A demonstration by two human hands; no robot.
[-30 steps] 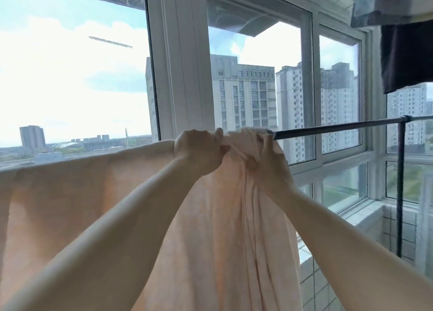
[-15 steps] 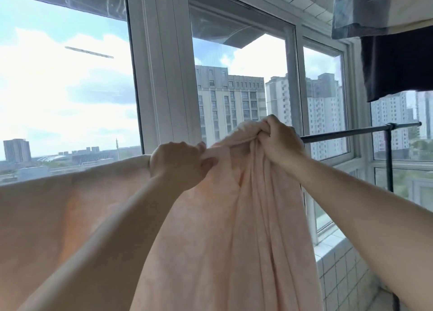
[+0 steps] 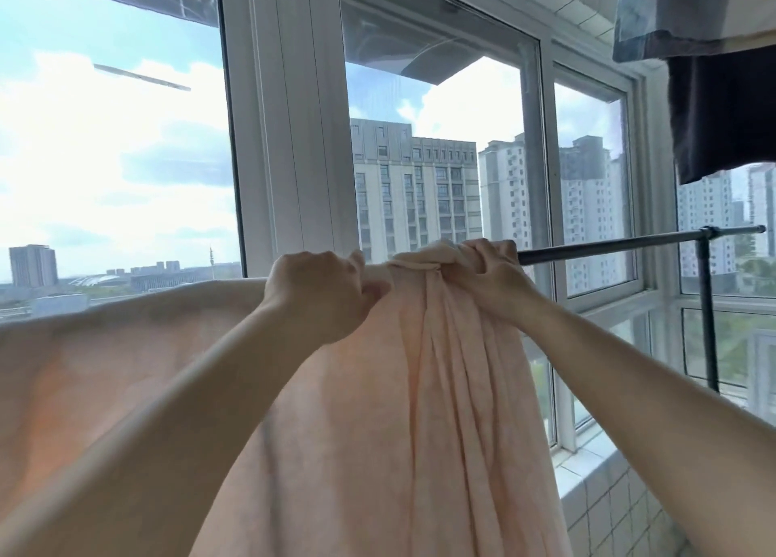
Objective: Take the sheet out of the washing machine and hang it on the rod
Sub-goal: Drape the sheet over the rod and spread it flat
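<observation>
While both of my arms reach up toward the window [image 3: 289,136], the pink sheet [image 3: 378,430] hangs draped over the dark rod [image 3: 630,243], which runs level across the glass and meets an upright post [image 3: 709,313] on the right. My left hand [image 3: 319,292] grips the sheet's top edge at the rod, fingers curled tight into a fist round the cloth, thumb tucked against the fabric. My right hand [image 3: 487,279] sits just beside it on the right, fingers bent over a thick bunched wad of sheet at the rod's top, pinching the gathers together. Between my two hands the cloth is knotted into folds; below them it falls in long vertical pleats. To the left of my left hand the sheet spreads out flat and smooth along the rod, out past the edge of view. Right of my right hand the rod is bare metal. A dark cloth [image 3: 722,111] and a blue patterned one [image 3: 693,6] hang from above in the upper right corner. White tiles [image 3: 609,506] cover the low wall under the window. Tall buildings [image 3: 415,191] stand outside.
</observation>
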